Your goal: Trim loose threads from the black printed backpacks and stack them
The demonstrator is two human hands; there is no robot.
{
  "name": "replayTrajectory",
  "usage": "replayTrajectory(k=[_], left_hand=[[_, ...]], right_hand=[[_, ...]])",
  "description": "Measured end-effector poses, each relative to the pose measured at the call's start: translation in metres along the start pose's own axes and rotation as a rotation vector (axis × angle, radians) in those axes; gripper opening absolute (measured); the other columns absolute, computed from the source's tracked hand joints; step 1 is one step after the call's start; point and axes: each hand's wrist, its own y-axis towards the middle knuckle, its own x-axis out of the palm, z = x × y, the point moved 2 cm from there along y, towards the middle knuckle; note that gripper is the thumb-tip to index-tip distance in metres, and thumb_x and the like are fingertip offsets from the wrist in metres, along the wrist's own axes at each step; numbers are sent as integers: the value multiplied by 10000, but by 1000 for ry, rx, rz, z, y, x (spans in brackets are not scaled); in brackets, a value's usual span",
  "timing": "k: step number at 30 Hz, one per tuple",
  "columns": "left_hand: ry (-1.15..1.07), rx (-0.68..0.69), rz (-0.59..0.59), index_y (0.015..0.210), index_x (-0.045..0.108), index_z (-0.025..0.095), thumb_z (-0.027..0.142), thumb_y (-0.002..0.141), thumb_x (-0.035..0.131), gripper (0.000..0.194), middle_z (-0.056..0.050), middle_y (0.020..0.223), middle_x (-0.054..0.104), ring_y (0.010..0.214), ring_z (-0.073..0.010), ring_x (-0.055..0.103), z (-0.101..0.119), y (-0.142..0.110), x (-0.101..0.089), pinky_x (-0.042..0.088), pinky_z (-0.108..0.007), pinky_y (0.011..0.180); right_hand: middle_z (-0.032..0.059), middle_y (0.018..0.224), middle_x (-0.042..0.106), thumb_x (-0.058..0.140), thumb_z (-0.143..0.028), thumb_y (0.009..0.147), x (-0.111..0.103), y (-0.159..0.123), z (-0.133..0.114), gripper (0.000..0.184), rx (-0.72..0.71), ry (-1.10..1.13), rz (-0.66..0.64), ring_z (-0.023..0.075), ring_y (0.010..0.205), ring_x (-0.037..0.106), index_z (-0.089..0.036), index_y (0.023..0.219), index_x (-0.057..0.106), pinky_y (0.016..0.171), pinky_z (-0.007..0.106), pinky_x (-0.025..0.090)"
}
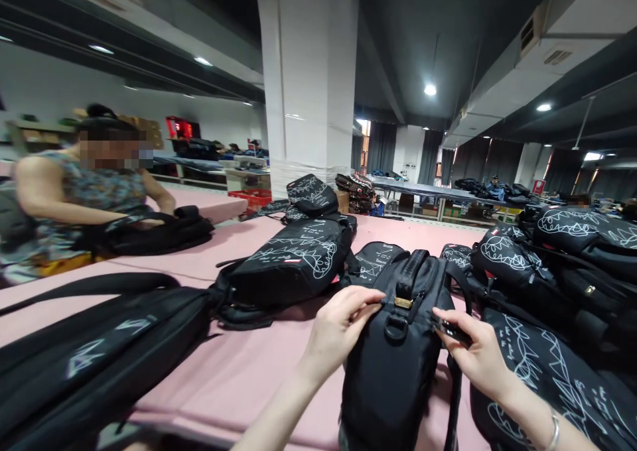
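Note:
In front of me on the pink table lies a black backpack (pixel 388 378), with a top handle (pixel 413 272), a small gold-coloured tag (pixel 403 302) and a black D-shaped ring (pixel 396 328). My left hand (pixel 343 322) pinches the bag's fabric just left of the tag, thumb and forefinger together. Right of the tag, my right hand (pixel 470 345) is closed around a small dark tool (pixel 452 330) that looks like thread snips. Its tip is close to the bag's side seam; whether it touches cannot be made out.
Black backpacks with white scribble prints stand at the centre (pixel 293 258) and are piled at the right (pixel 552 371). Another black bag (pixel 99 351) lies at the left on the pink table (pixel 213 385). Across from me a person (pixel 99 192) handles a black bag (pixel 159 232). A white pillar (pixel 308 79) rises behind.

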Motion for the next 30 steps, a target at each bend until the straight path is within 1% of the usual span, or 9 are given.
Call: replayTrajectory(k=[4, 7, 10, 13, 16, 19, 22, 26, 30], left_hand=[[49, 54, -309, 791, 676, 213, 203, 766, 597, 83, -11, 792, 647, 727, -129, 587, 2, 28, 1, 454, -217, 656], [129, 105, -484, 688, 643, 186, 192, 729, 635, 43, 7, 714, 620, 674, -117, 566, 6, 42, 3, 425, -200, 618], [164, 192, -594, 678, 608, 177, 147, 754, 589, 83, 12, 718, 603, 663, -104, 557, 9, 48, 7, 413, -187, 621], [167, 303, -618, 708, 576, 176, 106, 796, 508, 131, 7, 743, 593, 686, -101, 552, 10, 45, 10, 410, -183, 637], [258, 412, -535, 731, 548, 173, 129, 830, 464, 137, 2, 729, 567, 651, -104, 528, 11, 35, 15, 400, -190, 593], [409, 498, -298, 764, 532, 170, 127, 858, 406, 163, -8, 714, 545, 616, -116, 494, 13, 19, 21, 382, -207, 547], [398, 519, -101, 763, 500, 168, 92, 855, 394, 160, -23, 716, 541, 642, -129, 494, 14, 4, 26, 397, -221, 570], [255, 421, -8, 759, 460, 174, 73, 840, 411, 139, -28, 723, 514, 669, -133, 508, 9, -6, 31, 422, -232, 614], [249, 390, 18, 763, 458, 180, 93, 847, 404, 132, -28, 722, 512, 664, -137, 509, 11, -7, 32, 426, -237, 607]], right_hand=[[52, 1004, 692, 513, -111, 791, -5, -9, 4, 332, 8, -7, -16, 183, 886, 669, -220, 1093, 599, 755, 261, 551], [57, 964, 699, 534, -135, 792, -9, -12, 2, 302, 25, -6, -16, 180, 843, 676, -213, 1075, 606, 721, 256, 556], [58, 963, 696, 554, -138, 785, -12, -12, -4, 284, 44, -13, -17, 179, 851, 672, -211, 1054, 607, 722, 253, 551], [52, 935, 700, 566, -151, 784, -15, -13, -8, 249, 70, -19, -25, 170, 826, 673, -208, 1020, 616, 721, 242, 545], [47, 921, 691, 557, -164, 793, -17, -15, -11, 243, 105, -9, -45, 158, 795, 666, -203, 1028, 605, 695, 226, 535], [43, 937, 674, 542, -196, 815, -21, -14, -17, 214, 161, -35, -75, 160, 826, 648, -207, 1024, 586, 687, 226, 518], [28, 874, 656, 527, -245, 839, -27, -8, -30, 251, 201, -109, -132, 142, 741, 628, -205, 1087, 518, 648, 226, 499], [6, 740, 628, 471, -270, 876, -30, 6, -51, 169, 116, -264, -171, 115, 574, 562, -197, 1022, 514, 553, 214, 432], [10, 743, 643, 510, -274, 857, -23, 19, -62, 102, -8, -419, -242, 115, 603, 575, -193, 896, 558, 549, 206, 370]])
